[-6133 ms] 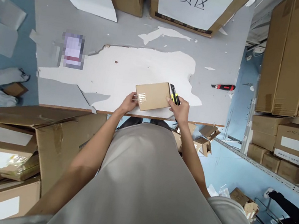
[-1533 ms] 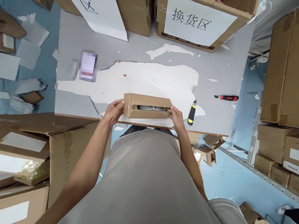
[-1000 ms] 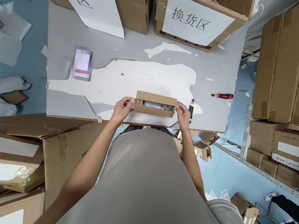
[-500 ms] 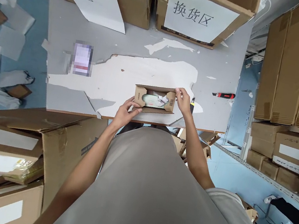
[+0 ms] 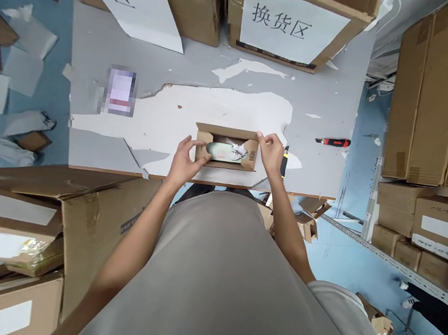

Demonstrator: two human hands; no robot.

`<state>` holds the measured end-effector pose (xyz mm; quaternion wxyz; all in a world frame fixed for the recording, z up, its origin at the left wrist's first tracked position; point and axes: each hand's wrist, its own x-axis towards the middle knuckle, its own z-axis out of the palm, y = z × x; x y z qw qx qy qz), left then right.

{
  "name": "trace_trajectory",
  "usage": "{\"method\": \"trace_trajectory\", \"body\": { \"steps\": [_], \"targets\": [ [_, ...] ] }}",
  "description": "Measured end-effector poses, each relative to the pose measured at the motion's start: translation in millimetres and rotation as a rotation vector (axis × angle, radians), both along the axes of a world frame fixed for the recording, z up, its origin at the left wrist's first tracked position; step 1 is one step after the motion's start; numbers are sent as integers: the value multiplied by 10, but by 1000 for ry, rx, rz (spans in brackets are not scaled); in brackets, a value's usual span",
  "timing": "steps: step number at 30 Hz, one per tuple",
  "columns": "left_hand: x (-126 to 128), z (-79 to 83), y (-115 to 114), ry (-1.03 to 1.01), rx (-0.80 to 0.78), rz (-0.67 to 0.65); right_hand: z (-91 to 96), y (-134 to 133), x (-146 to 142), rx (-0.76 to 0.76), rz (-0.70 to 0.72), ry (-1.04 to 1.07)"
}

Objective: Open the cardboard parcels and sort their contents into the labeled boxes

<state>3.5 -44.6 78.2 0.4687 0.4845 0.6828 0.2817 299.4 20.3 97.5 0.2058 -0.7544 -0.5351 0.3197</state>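
Observation:
A small open cardboard box (image 5: 223, 165) sits near the table's front edge. Inside it lies a pale green rounded item (image 5: 220, 151), with crumpled white and grey material at its right end; I cannot make out its kind. My left hand (image 5: 185, 162) is at the box's left end, index finger and thumb curled round the end flap beside the item's tip. At the top right corner, my right hand (image 5: 271, 154) pinches the edge of the raised back flap. A cutter with a black and yellow handle (image 5: 284, 163) lies partly behind this hand.
A red and black utility knife (image 5: 333, 142) lies on the right of the grey table (image 5: 326, 104). Two large cartons with paper signs (image 5: 292, 26) stand along the back. Boxes fill a big carton (image 5: 96, 226) at the left. Shelves with cartons (image 5: 439, 101) rise at the right.
My left hand has shifted from the box's lower left corner up onto its left end, fingers closer to the green item. My right hand still pinches the back flap's right corner.

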Motion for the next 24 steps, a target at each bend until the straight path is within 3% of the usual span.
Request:
{"method": "trace_trajectory", "body": {
  "steps": [4, 8, 13, 18, 21, 24],
  "targets": [
    [235, -15, 170, 204, 46, 74, 184, -344, -177, -98, 48, -86],
    [321, -32, 216, 281, -14, 76, 198, -471, -329, -272, 128, -149],
    [-106, 18, 201, 130, -180, 131, 267, -544, -16, -267, 76, -45],
    [-487, 57, 243, -111, -206, 167, 336, -573, 353, -268, -26, 15],
    [-406, 180, 246, -19, -155, 127, 367, -589, 368, -248, 15, -11],
    [-128, 398, 208, 187, 23, 47, 447, -614, 256, -180, 101, -34]
  ]
}}
